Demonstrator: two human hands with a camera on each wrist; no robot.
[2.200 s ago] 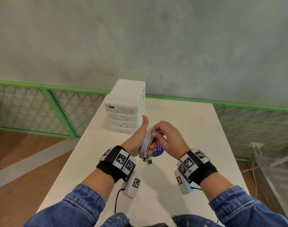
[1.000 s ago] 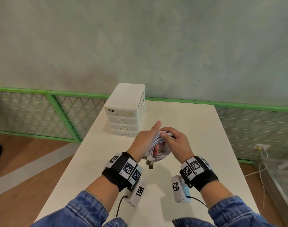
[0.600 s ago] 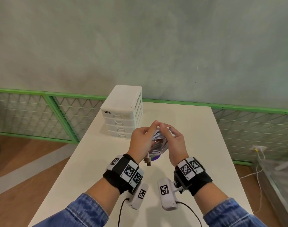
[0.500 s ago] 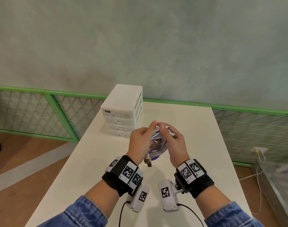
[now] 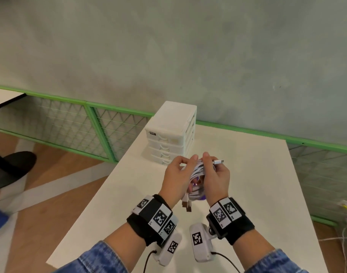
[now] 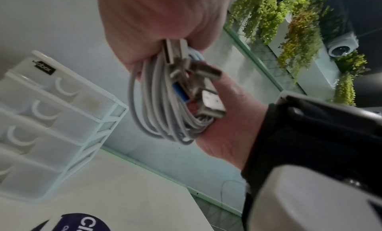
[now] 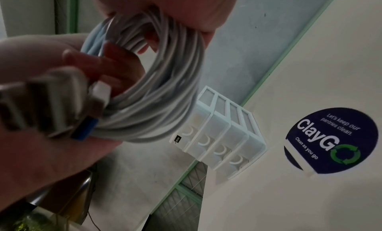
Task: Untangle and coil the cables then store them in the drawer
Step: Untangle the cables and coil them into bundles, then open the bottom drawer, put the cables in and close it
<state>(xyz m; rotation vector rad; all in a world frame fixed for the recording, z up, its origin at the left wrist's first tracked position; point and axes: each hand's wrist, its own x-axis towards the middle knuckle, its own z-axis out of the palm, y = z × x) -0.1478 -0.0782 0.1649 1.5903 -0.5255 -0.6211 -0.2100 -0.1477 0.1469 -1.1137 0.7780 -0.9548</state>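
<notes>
A coil of white cables (image 5: 196, 175) (image 6: 163, 107) (image 7: 157, 94) is held in the air above the white table (image 5: 267, 190), between both hands. My left hand (image 5: 176, 176) grips its left side, with several USB plugs (image 5: 186, 203) (image 6: 204, 87) hanging out below. My right hand (image 5: 214, 178) grips the right side, and one small plug (image 5: 219, 161) sticks out past its fingers. The white drawer unit (image 5: 172, 134) (image 6: 51, 120) (image 7: 223, 139) stands just beyond the hands, all its drawers closed.
A round dark blue sticker (image 7: 330, 141) (image 6: 82, 223) lies on the table under the hands. Green mesh railing (image 5: 80, 123) runs behind the table, with a wall above. Wooden floor (image 5: 40, 203) lies left of the table edge; loose wires (image 5: 346, 223) lie at far right.
Both hands have closed tighter round the coil and lifted it slightly. The view has shifted, so hands and drawer unit sit further right in the picture.
</notes>
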